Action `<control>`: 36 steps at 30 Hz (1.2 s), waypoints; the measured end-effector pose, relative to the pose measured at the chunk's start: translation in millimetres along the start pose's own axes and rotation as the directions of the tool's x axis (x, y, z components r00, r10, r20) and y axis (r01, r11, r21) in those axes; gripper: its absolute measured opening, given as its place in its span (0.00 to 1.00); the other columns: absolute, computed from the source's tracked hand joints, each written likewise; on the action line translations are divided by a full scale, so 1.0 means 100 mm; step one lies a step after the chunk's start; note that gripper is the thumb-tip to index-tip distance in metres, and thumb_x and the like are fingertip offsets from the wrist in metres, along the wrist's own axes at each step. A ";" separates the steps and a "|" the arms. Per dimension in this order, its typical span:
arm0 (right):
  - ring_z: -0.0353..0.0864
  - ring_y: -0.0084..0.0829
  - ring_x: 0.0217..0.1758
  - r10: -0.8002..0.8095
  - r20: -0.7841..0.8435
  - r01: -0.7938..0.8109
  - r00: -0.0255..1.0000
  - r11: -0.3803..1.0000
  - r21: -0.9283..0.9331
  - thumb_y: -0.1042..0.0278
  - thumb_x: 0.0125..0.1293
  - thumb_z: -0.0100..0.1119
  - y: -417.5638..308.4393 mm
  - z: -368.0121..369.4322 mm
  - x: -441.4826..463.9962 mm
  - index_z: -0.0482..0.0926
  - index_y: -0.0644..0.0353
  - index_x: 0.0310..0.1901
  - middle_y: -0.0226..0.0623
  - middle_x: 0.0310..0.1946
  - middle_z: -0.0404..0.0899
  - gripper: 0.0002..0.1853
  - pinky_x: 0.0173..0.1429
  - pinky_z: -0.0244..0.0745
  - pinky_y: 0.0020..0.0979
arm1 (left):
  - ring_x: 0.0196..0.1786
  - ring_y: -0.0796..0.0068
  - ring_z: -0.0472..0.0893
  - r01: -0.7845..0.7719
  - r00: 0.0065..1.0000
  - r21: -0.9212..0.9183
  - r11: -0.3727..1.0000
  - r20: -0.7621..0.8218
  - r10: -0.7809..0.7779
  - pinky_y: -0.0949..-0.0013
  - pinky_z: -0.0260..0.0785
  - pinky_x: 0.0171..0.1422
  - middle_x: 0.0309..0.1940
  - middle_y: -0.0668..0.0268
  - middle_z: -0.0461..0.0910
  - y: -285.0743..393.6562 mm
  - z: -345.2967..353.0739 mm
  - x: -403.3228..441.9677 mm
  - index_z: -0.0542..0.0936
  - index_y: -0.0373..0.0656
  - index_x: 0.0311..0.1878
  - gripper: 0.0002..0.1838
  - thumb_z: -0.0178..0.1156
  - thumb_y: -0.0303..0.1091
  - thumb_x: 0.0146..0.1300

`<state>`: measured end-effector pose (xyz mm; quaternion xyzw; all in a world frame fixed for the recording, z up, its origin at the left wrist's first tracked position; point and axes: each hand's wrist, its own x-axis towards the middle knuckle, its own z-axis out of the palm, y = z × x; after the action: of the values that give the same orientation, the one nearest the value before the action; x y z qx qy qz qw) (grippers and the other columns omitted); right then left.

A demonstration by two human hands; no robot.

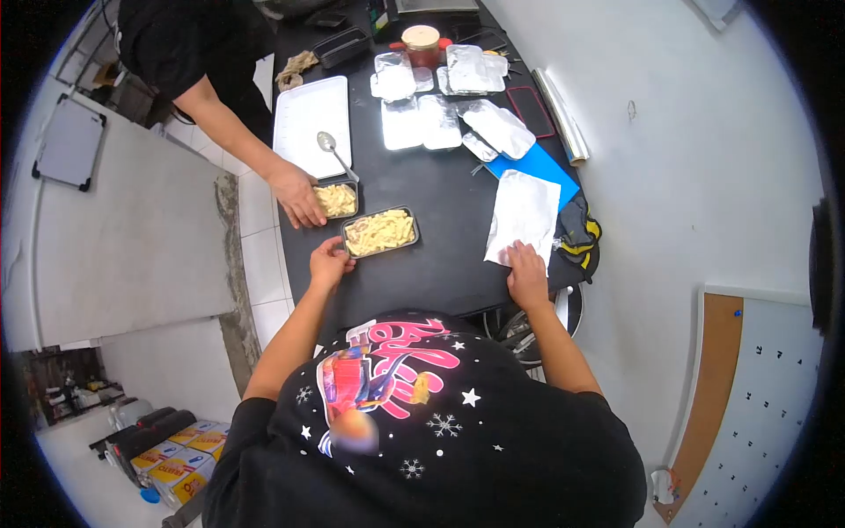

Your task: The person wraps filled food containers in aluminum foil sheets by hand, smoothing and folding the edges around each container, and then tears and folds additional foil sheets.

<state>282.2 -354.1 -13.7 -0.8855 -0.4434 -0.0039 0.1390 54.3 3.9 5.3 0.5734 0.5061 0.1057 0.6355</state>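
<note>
My left hand (330,264) pinches the near left corner of a black tray of pasta (380,232), which rests on the black table. The pasta is pale yellow and fills the tray. My right hand (528,275) has its fingers over the near edge of a whitish foil sheet (524,211); its thumb is mostly hidden. Just beyond my tray sits a second pasta tray (336,201), with a co-worker's hand (297,194) on its left side. A metal spoon (333,151) lies against that tray, its bowl over a white tray (286,132).
Several foil-covered packs (440,121) and a red pot (422,48) stand farther back on the table (387,290). At the right lie a blue folder (550,172), a red-edged phone or case (532,112), a foil roll (561,119) and a black-yellow bag (581,238) beside the wall.
</note>
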 end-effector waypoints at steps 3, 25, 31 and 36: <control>0.68 0.44 0.61 -0.045 -0.072 0.037 0.996 0.994 -0.101 0.70 0.51 0.60 0.01 0.04 0.05 0.72 0.53 0.50 0.37 0.56 0.70 0.22 0.58 0.64 0.44 | 0.28 0.72 0.81 -0.027 0.998 0.077 0.997 0.051 0.023 0.72 0.77 0.31 0.30 0.62 0.78 -0.04 -0.03 0.05 0.68 0.32 0.60 0.26 0.55 0.17 0.55; 0.71 0.13 0.29 0.174 0.071 -0.103 0.982 0.185 0.977 0.76 0.63 0.59 -1.35 -1.98 0.90 0.77 0.64 0.42 0.27 0.30 0.77 0.07 0.30 0.64 0.16 | 0.58 0.70 0.69 -0.003 0.787 -0.315 0.949 0.585 0.197 0.65 0.66 0.60 0.59 0.59 0.68 0.49 0.39 -0.61 0.52 0.50 0.72 0.46 0.69 0.34 0.55; 0.73 0.15 0.27 0.076 0.110 -0.099 0.991 -0.141 0.985 0.75 0.65 0.56 -1.51 -1.87 1.19 0.76 0.62 0.43 0.28 0.31 0.78 0.06 0.26 0.64 0.17 | 0.63 0.67 0.67 0.084 0.763 -0.416 0.905 0.612 0.210 0.62 0.64 0.62 0.64 0.58 0.66 0.67 0.34 -0.32 0.44 0.51 0.74 0.47 0.63 0.50 0.60; 0.75 0.16 0.28 0.036 0.067 -0.056 0.997 -0.246 0.968 0.75 0.65 0.56 -1.67 -1.92 1.38 0.75 0.62 0.43 0.29 0.32 0.79 0.06 0.29 0.67 0.17 | 0.63 0.67 0.69 0.216 0.669 -0.611 0.761 0.660 0.340 0.57 0.65 0.64 0.62 0.59 0.68 0.73 0.48 -0.28 0.48 0.47 0.72 0.44 0.63 0.46 0.61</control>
<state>257.2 -199.4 229.0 -0.4506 -0.2431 0.3581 0.7808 110.9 -22.6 73.1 0.3284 0.1139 0.0544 0.9361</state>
